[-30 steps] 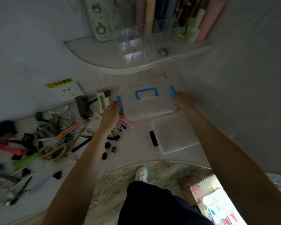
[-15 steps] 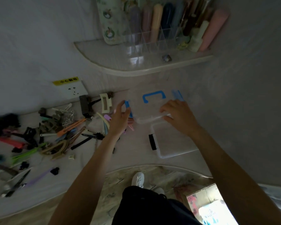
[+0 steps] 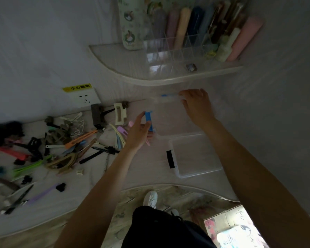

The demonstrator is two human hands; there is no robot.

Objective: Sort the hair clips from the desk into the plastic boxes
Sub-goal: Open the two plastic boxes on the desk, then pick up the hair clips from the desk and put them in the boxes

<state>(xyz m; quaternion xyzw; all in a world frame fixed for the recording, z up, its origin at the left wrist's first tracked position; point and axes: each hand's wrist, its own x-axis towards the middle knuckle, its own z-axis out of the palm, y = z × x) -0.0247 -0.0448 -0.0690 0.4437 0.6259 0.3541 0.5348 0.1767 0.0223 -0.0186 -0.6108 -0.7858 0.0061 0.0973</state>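
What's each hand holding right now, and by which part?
Right hand lifts the clear lid by its raised edge. Left hand fingers pinch the box's blue latch.

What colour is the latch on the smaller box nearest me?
Black latch, seen in the head view.

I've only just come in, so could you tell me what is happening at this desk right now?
A person is opening a clear plastic box at the back of the desk. The right hand holds its lid raised by the far edge, while the left hand is at the blue latch on the box's left side. A second clear box with a black latch sits nearer. The hair clips lie piled on the left, none visibly sorted yet.
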